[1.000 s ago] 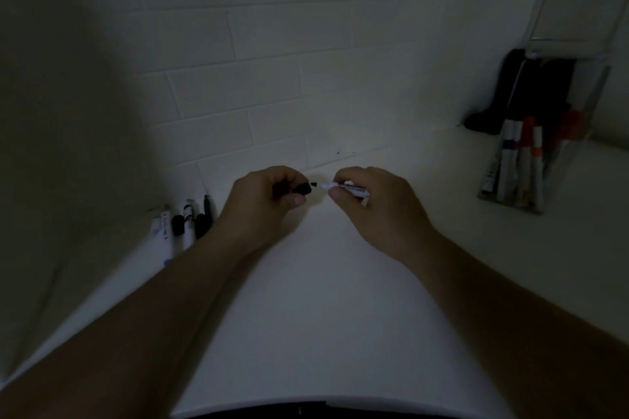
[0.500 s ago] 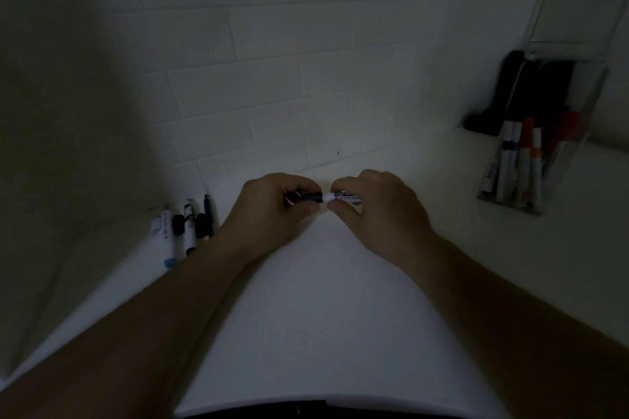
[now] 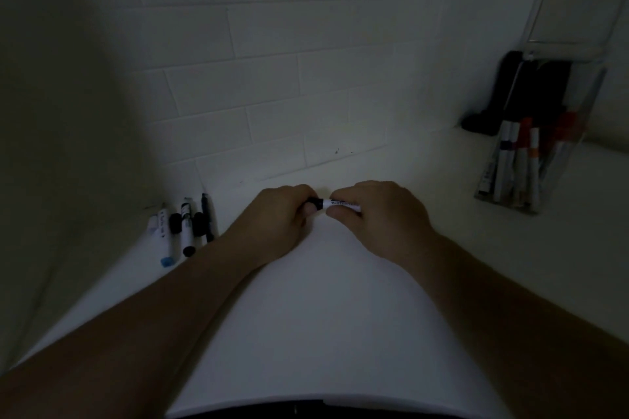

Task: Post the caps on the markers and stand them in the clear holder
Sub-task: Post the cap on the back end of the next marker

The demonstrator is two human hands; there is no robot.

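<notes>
— While the left hand gripped the black plastic cap and the right hand pinched the white-barrelled marker, where did we judge the task to stand?

— We took it for the capping step: cap and barrel met end to end above the white desk, between the two hands. Whether the cap was fully seated, we could not tell.

— And the next move?

— We judged it called for a firm push together, then a carry to the clear plastic holder, well off to the right by the tiled wall, and an upright drop among those already standing there.

— How many did we count?

— One marker in hand. On the desk to the left, a row of loose markers and caps: about four barrels and two short dark pieces, though the gloom blurred them. In the holder, roughly five or six; we could not be surer.
</notes>
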